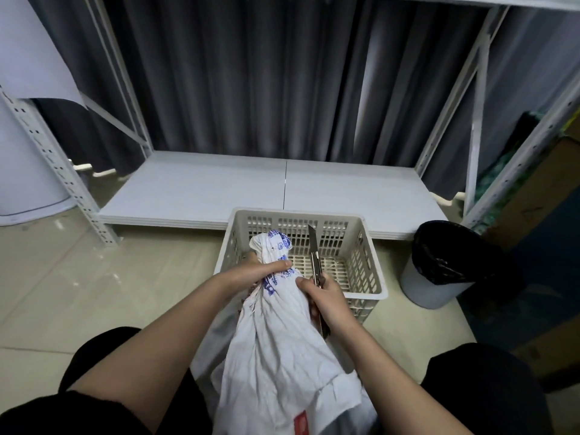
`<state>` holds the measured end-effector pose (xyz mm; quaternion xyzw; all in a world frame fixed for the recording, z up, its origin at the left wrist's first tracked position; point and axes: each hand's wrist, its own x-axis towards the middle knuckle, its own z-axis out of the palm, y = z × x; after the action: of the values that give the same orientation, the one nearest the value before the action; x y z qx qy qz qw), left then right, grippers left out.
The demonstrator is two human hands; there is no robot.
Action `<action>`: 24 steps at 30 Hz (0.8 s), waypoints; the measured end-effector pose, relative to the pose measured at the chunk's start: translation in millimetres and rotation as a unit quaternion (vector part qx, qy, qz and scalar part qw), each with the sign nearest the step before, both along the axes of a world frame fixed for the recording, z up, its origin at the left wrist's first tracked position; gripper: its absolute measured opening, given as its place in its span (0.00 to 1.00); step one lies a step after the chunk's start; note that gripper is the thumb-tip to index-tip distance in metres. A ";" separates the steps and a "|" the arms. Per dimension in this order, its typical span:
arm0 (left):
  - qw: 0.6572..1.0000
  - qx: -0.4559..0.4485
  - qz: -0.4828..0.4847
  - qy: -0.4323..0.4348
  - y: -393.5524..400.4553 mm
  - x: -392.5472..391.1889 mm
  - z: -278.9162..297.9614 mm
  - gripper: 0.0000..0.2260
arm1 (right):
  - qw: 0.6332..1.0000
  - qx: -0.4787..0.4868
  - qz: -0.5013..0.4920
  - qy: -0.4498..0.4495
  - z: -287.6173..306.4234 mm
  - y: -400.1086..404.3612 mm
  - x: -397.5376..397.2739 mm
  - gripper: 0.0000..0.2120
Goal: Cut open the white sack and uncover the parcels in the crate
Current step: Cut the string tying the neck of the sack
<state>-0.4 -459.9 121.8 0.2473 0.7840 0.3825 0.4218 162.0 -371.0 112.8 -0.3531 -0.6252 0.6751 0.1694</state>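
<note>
A white woven sack (276, 340) with blue print stands between my knees, its tied neck leaning over the near rim of a beige slotted plastic crate (373, 268). My left hand (260, 271) squeezes the sack's neck just below the knot. My right hand (326, 296) holds a utility knife (314, 255) with the blade pointing up, right beside the sack's neck, and its thumb rests on the sack. The part of the crate's floor that shows is bare. No parcels show.
A low white shelf board (251, 189) of a metal rack lies behind the crate, with grey curtains behind it. A bin with a black liner (445, 262) stands to the right. Cardboard boxes (539, 215) sit at the far right. Tiled floor stretches to the left.
</note>
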 end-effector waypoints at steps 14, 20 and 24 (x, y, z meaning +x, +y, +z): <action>0.985 -0.106 -0.129 0.031 -30.0 0.9 69.1 0.09 | 1.000 0.015 -0.006 -0.010 12.6 7.3 8.7 0.09; 0.967 -0.200 -0.133 0.080 -43.8 -1.1 87.1 0.10 | 0.999 0.034 0.000 -0.009 21.8 9.5 14.3 0.09; 0.952 -0.150 -0.123 0.237 -38.5 11.8 99.7 0.09 | 0.997 0.067 0.007 -0.027 28.1 11.4 18.4 0.09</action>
<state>11.3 -498.5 221.5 0.3589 0.8732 0.1363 0.3002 180.3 -359.6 140.8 -0.3543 -0.6759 0.6230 0.1715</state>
